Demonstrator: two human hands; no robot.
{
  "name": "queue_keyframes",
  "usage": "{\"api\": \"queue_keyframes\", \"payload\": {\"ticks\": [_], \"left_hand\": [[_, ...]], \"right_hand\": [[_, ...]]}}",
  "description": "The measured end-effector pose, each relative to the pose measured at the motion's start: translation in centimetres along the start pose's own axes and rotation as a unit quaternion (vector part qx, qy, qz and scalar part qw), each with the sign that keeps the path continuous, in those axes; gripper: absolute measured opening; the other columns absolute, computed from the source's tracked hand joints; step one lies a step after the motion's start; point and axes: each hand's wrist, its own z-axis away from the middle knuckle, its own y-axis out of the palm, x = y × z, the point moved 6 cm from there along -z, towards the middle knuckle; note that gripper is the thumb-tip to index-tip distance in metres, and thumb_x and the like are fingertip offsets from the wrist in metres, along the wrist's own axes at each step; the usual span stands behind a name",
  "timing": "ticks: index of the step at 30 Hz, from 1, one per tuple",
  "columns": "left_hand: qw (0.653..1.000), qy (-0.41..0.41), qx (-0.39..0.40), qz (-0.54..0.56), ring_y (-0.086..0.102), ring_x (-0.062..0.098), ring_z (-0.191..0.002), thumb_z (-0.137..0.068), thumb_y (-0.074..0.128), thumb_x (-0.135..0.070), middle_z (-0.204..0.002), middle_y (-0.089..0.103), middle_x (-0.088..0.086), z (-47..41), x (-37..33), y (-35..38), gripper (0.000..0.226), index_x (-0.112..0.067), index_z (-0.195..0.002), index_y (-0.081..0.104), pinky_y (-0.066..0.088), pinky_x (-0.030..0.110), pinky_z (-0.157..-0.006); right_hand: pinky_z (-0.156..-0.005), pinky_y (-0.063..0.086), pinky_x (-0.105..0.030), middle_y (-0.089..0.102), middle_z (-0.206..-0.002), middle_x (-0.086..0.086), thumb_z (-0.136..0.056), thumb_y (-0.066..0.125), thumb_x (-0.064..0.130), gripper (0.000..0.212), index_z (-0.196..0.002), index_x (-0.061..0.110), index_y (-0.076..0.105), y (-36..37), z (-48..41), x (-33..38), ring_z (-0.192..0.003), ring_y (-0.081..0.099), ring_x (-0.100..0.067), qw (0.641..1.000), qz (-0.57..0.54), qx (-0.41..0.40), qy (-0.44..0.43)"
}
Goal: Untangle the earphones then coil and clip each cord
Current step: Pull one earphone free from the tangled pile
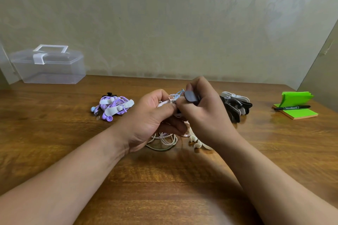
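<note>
At the table's middle my left hand [153, 117] grips a coiled bundle of white and pale pink earphone cord [162, 139], whose loops hang down to the wood. My right hand [203, 115] pinches a dark cord clip [191, 96] right against the top of that bundle, where thin blue cord [180, 93] also shows. White earbuds [196, 142] lie under my right wrist. A purple earphone set [114, 107], coiled and held by pale clips, lies to the left.
A pile of black and white spare clips [236, 105] sits right of my hands. Green sticky notes [296, 107] with a black marker [292, 107] are at far right. A clear plastic box [49, 65] stands at back left against the wall.
</note>
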Motion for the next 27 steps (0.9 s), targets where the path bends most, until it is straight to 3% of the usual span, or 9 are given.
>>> {"api": "queue_keyframes", "payload": {"ticks": [3,5,8,11,13,15,19,23,27], "left_hand": [[0.998,0.028,-0.034,-0.033,0.071,0.031,-0.062,-0.099,0.063,-0.012,-0.071,0.07,0.013,-0.2,-0.2,-0.6,0.015,-0.003,-0.1,0.05,0.058,0.032,-0.055],[0.993,0.057,-0.059,-0.082,0.074,0.035,-0.069,-0.098,0.066,-0.02,-0.075,0.072,0.016,-0.4,-0.3,-1.2,0.022,-0.003,-0.099,0.051,0.06,0.037,-0.06],[0.974,0.097,-0.103,-0.174,0.075,0.034,-0.08,-0.1,0.068,-0.025,-0.085,0.072,0.014,-0.2,-0.7,-2.0,0.019,-0.012,-0.097,0.053,0.062,0.047,-0.071],[0.941,0.133,-0.122,-0.288,0.065,0.015,-0.072,-0.104,0.058,-0.016,-0.079,0.067,-0.004,0.2,-1.2,-2.3,0.008,-0.018,-0.1,0.052,0.057,0.041,-0.068],[0.921,0.154,-0.121,-0.336,0.062,0.018,-0.073,-0.105,0.053,-0.013,-0.08,0.066,-0.002,0.3,-1.4,-2.3,0.009,-0.022,-0.105,0.05,0.054,0.05,-0.071],[0.915,0.153,-0.119,-0.354,0.062,0.021,-0.08,-0.106,0.048,-0.013,-0.085,0.066,0.001,0.3,-1.4,-2.2,0.012,-0.024,-0.109,0.047,0.052,0.055,-0.076],[0.936,0.114,-0.069,-0.327,0.062,0.01,-0.093,-0.104,0.045,-0.019,-0.1,0.065,-0.002,0.5,-1.2,-1.3,0.015,-0.025,-0.117,0.041,0.051,0.05,-0.09],[0.974,0.09,-0.054,-0.199,0.062,0.021,-0.117,-0.092,0.042,-0.033,-0.116,0.065,0.009,0.3,-0.8,-1.7,0.029,-0.022,-0.119,0.046,0.048,0.054,-0.104],[0.974,0.113,-0.074,-0.181,0.062,0.015,-0.108,-0.092,0.039,-0.03,-0.109,0.065,0.005,0.0,-0.9,-2.0,0.031,-0.016,-0.118,0.046,0.052,0.043,-0.096]], "right_hand": [[-0.056,0.041,-0.018,0.055,-0.076,0.01,-0.093,0.07,0.014,0.021,-0.095,0.017,0.049,0.1,0.2,0.7,-0.065,0.048,-0.006,0.995,0.091,0.003,-0.037],[-0.059,0.045,-0.021,0.059,-0.084,0.008,-0.097,0.067,0.019,0.017,-0.101,0.02,0.05,0.3,0.0,0.9,-0.072,0.055,-0.009,0.99,0.135,0.013,-0.044],[-0.074,0.051,-0.022,0.06,-0.107,0.01,-0.102,0.061,0.029,0.023,-0.122,0.026,0.049,0.5,-0.1,0.5,-0.093,0.061,-0.007,0.983,0.17,0.054,-0.03],[-0.096,0.046,-0.018,0.052,-0.131,0.008,-0.103,0.052,0.033,0.041,-0.142,0.025,0.042,1.0,0.5,0.2,-0.117,0.054,-0.002,0.968,0.208,0.139,-0.021],[-0.102,0.036,-0.01,0.047,-0.137,0.01,-0.107,0.039,0.034,0.051,-0.157,0.024,0.035,1.3,0.7,0.5,-0.126,0.046,0.002,0.963,0.221,0.152,-0.033],[-0.104,0.034,-0.01,0.048,-0.136,0.01,-0.112,0.037,0.032,0.053,-0.164,0.023,0.028,1.3,0.7,0.7,-0.127,0.046,0.002,0.967,0.208,0.139,-0.035],[-0.104,0.044,-0.013,0.056,-0.141,0.012,-0.109,0.053,0.025,0.052,-0.158,0.025,0.037,1.4,0.8,0.9,-0.127,0.052,0.005,0.983,0.144,0.114,-0.01],[-0.093,0.055,-0.022,0.066,-0.123,0.014,-0.103,0.065,0.024,0.038,-0.139,0.023,0.052,1.9,0.8,0.8,-0.112,0.063,0.002,0.99,0.119,0.07,-0.013],[-0.09,0.048,-0.012,0.066,-0.122,0.015,-0.1,0.069,0.019,0.04,-0.137,0.025,0.055,2.2,1.1,1.2,-0.113,0.06,0.006,0.99,0.121,0.069,-0.024]]}}
